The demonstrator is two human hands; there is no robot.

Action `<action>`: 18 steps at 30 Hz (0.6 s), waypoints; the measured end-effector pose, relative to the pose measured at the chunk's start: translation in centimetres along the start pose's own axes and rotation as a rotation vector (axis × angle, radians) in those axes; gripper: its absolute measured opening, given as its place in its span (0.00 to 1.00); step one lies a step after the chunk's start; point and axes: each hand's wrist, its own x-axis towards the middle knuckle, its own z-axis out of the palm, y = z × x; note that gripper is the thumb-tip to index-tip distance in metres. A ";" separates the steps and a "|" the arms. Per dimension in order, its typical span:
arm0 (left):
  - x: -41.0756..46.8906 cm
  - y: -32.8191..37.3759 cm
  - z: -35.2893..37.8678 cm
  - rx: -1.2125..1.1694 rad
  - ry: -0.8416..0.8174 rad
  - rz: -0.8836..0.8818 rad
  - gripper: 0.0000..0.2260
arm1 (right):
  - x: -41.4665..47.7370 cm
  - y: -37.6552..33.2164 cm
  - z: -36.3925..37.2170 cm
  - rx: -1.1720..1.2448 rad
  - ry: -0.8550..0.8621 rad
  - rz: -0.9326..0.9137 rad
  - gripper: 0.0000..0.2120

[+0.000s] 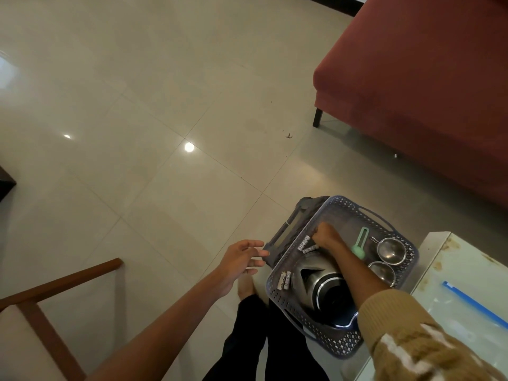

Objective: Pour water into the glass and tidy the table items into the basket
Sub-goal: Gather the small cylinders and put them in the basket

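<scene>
- Down at the lower right, the grey-blue perforated basket [275, 291] sits just beside the left edge of the white table [467, 268]. A dark grey object [286, 232] shows from under its far-left wall; what it is cannot be told.
- The right hand [325, 233] reaches into the basket near its far-left wall with the fingers curled downward. It is touching two batteries [308, 244] that stick out from under it — whether it grips them cannot be told.
- The left hand [242, 259] hangs outside the basket over the tiled floor [137, 133], close to the far-left wall. Its fingers are spread and relaxed, and it holds nothing.
- A steel and black kettle [320, 283] lies on its side in the near half of the basket, partly under the right forearm.
- Two more batteries [285, 280] lie against the left wall, just beside the kettle.
- A pale green utensil [360, 243] lies in the far half, and two small metal cups [391, 251] sit along the right wall — one nearer the corner, one partly behind the forearm.
- On the table lies a clear zip bag with a blue strip [474, 301].
- A red sofa [426, 92] stands at the upper right and a wooden chair [55, 298] at the lower left.
</scene>
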 end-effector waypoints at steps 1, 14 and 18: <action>0.0 -0.2 -0.1 -0.001 0.004 -0.004 0.09 | 0.0 0.1 0.0 0.004 -0.007 -0.002 0.08; -0.2 -1.1 -0.5 -0.024 0.017 -0.018 0.09 | -0.3 -0.8 0.7 0.061 -0.179 -0.092 0.10; -0.2 -1.5 -0.5 -0.023 0.023 -0.026 0.09 | -0.7 -1.2 0.9 0.033 -0.317 -0.101 0.09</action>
